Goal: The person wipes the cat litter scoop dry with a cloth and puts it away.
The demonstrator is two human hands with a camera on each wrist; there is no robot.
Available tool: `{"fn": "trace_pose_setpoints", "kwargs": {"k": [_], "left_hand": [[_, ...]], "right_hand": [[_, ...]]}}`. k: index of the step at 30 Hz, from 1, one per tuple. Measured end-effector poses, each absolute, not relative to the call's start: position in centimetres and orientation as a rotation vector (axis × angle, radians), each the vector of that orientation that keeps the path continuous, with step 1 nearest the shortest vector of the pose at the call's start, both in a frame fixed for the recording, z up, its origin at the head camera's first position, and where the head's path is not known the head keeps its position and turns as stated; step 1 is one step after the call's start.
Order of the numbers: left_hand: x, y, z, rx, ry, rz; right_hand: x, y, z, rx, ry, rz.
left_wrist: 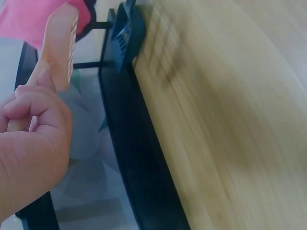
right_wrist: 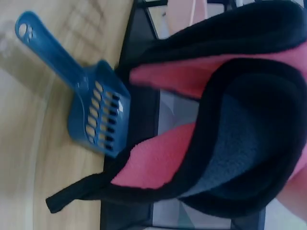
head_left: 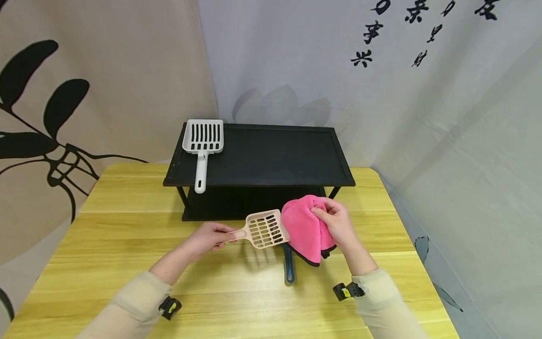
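Observation:
My left hand [head_left: 211, 236] grips the handle of a beige slotted litter scoop [head_left: 263, 230], raised over the table with its head pointing right. The curled fingers round that handle show in the left wrist view [left_wrist: 36, 112]. In my right hand [head_left: 338, 221] a pink cloth [head_left: 305, 228] with black edging is pinched between thumb and fingers and hangs down in folds. Its left side meets the end of the scoop's head in the head view. Partly behind the cloth lies a blue scoop [head_left: 289, 266], whose slotted head shows in the right wrist view [right_wrist: 103, 110].
A black two-tier rack [head_left: 271, 155] stands at the back of the wooden table [head_left: 127, 263]. On its top shelf rests a white slotted scoop [head_left: 202, 157], handle over the front edge. Printed curtains [head_left: 275, 56] hang behind the table.

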State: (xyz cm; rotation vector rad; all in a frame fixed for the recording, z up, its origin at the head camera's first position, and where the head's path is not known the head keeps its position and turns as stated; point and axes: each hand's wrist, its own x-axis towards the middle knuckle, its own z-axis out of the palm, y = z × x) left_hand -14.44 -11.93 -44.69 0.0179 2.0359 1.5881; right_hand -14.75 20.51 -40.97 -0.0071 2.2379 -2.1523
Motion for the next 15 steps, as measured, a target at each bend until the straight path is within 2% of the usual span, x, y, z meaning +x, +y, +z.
{"fn": "trace_pose_setpoints", "kwargs": {"k": [15], "left_hand": [[-14.8,-9.2,-43.0,0.070,2.050,1.544]], "right_hand": [[-13.8,14.5,-43.5,-0.399,2.453,-1.573]]}}
